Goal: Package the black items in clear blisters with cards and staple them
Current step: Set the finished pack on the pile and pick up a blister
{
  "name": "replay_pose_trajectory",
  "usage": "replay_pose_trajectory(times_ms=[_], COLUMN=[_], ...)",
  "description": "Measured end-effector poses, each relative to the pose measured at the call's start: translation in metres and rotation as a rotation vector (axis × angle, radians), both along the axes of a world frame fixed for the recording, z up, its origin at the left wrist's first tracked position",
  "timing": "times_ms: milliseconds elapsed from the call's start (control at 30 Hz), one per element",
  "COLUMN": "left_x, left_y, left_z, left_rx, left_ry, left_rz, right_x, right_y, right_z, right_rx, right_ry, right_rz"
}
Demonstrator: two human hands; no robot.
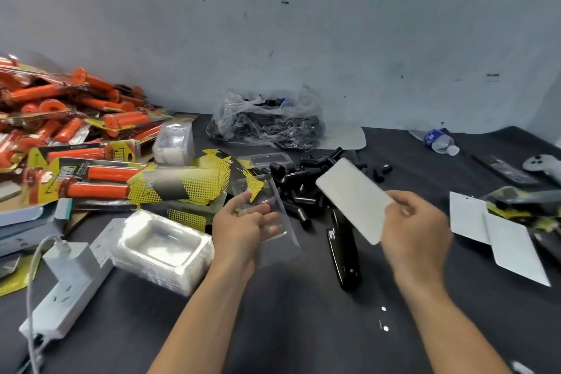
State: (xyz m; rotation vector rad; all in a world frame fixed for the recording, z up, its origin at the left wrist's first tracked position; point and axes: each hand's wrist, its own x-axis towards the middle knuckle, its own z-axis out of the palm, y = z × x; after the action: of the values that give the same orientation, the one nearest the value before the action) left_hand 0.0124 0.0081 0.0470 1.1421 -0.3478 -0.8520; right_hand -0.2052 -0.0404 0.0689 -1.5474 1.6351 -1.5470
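My left hand (243, 228) holds a clear blister (267, 209) above the dark table, fingers curled round its lower part. My right hand (416, 222) pinches a card (352, 197) by its lower right edge, its blank white back facing me. Behind both lies a heap of black items (303, 185), short black cylinders. A black stapler (343, 249) lies on the table between my hands. Yellow and black printed cards (188, 182) are fanned out to the left, and a stack of clear blisters (161, 246) sits by my left wrist.
Packaged orange grips (76, 130) are piled at the far left. A plastic bag (267, 121) of black parts sits at the back by the wall. A white power strip (66, 291) lies front left. White card backs (501, 234), a water bottle (440, 141) and a controller (543, 164) are at the right.
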Motion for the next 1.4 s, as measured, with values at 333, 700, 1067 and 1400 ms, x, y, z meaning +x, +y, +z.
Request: replay_pose_trajectory(times_ms=[333, 700, 1067, 1400], left_x=[-0.004, 0.007, 0.008, 0.010], left_y=[-0.036, -0.051, -0.058, -0.052], left_z=[-0.028, -0.050, -0.054, -0.054], left_rx=[0.148, 0.184, 0.148, 0.115], left_ry=[-0.089, -0.246, -0.169, -0.244], left_rz=[-0.055, 0.006, 0.047, 0.048], right_x=[-0.030, 0.105, 0.104, 0.098], right_y=[-0.018, -0.038, -0.006, -0.002], right_z=[-0.043, -0.011, -0.057, -0.052], right_rx=[0.261, 0.268, -0.140, 0.210], right_ry=[0.384, 0.977, 0.081, -0.367], right_rz=[-0.111, 0.607, 0.372, 0.693])
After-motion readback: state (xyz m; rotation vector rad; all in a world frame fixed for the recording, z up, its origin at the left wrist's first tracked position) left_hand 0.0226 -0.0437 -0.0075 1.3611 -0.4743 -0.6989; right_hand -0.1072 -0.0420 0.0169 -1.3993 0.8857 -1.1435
